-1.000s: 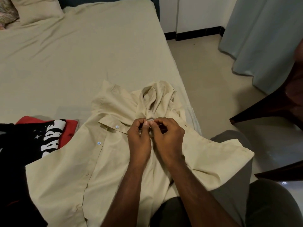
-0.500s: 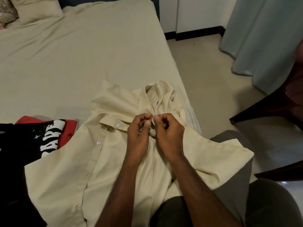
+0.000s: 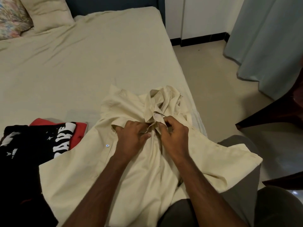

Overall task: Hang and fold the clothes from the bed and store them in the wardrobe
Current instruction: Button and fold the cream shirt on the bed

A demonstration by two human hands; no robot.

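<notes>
Black printed T-shirt (image 3: 32, 149) over a red garment (image 3: 78, 133) at the bed's (image 3: 82, 71) left edge | cream button-up shirt (image 3: 147, 161) spread front-up on the bed's near corner | left hand (image 3: 131, 136) grips the placket, fingers curled | right hand (image 3: 173, 136) pinches the fabric below the collar button (image 3: 156, 115) | curtain (image 3: 262, 38) far right.

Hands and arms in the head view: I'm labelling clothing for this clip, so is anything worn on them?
Nothing shows on them. The left hand and right hand wear no gloves, and both forearms are uncovered down to the frame's lower edge, with no sleeve or cuff in view. No watch, ring or band shows at either wrist or on the visible fingers.
</notes>
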